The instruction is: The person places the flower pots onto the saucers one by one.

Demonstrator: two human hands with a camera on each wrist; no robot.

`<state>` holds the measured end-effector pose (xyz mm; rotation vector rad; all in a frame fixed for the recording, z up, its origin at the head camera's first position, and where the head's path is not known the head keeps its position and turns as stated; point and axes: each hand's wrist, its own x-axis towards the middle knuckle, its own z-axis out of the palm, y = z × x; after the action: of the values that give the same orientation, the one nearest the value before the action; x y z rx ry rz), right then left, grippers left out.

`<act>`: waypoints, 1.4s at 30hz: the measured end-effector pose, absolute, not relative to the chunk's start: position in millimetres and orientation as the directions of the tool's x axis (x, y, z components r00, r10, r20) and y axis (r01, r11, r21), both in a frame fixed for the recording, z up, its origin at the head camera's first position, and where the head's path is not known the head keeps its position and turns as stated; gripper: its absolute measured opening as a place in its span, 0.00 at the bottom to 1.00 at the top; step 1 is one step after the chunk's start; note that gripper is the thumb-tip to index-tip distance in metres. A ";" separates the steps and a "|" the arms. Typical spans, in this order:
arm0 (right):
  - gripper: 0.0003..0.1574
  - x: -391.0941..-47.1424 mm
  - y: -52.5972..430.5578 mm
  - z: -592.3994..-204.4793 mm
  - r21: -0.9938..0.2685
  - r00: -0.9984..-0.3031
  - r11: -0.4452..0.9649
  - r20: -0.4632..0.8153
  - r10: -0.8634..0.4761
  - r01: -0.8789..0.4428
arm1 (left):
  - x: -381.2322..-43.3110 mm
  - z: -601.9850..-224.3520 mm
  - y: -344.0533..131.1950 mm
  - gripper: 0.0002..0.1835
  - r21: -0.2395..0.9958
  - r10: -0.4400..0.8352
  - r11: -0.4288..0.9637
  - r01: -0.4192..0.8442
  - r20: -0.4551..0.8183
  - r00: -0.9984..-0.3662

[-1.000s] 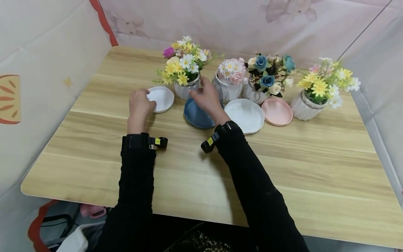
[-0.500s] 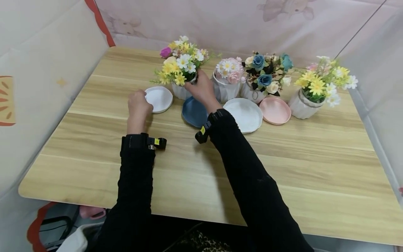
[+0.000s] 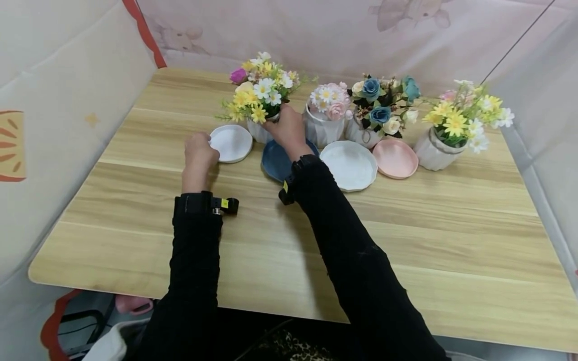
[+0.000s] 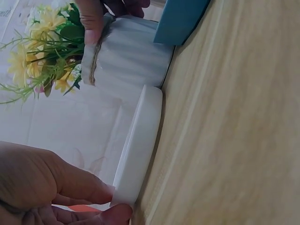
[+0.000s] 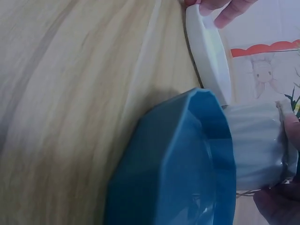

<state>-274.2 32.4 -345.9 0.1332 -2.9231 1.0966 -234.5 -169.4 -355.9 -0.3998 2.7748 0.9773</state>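
At the near side of the wooden table, two black sleeves reach forward, each with a small camera at the wrist. The blue dish lies beneath the right wrist, partly covered by it. Left of it, the small white dish lies between the left hand and the flowerpot, its left rim between thumb and fingers. That hand pinches the rim, thumb and finger nearly together with only the dish's wall between them. The flowerpot stands upright just behind the blue dish, its upper part within the grasp of the right hand. Thumb and fingers are spread to the pot's width and grip it around the rim, under the yellow and white flowers. From these angles, I can't be sure whether dish and pot touch. To the right lie a larger white plate and a pink dish; beyond, a pink printed backdrop.
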 end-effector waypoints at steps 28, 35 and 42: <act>0.37 -274.0 35.6 -345.5 -0.582 -0.994 0.807 0.037 -0.100 -0.102 | -229.1 -343.8 -174.4 0.27 0.693 -0.236 0.639 -0.333 -0.235 -0.943; 0.41 -273.4 35.1 -344.0 -0.582 -0.995 0.808 0.012 -0.099 -0.088 | -216.8 -330.9 -177.9 0.22 0.748 -0.159 0.609 -0.263 -0.210 -0.965; 0.40 -272.5 35.4 -344.7 -0.595 -0.995 0.798 0.013 -0.103 -0.091 | -207.3 -320.7 -189.7 0.20 0.759 -0.088 0.608 -0.234 -0.229 -0.970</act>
<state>-272.5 35.4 -344.7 0.1617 -2.9982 0.9911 -207.3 -189.7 -320.7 -0.2687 2.6633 1.2932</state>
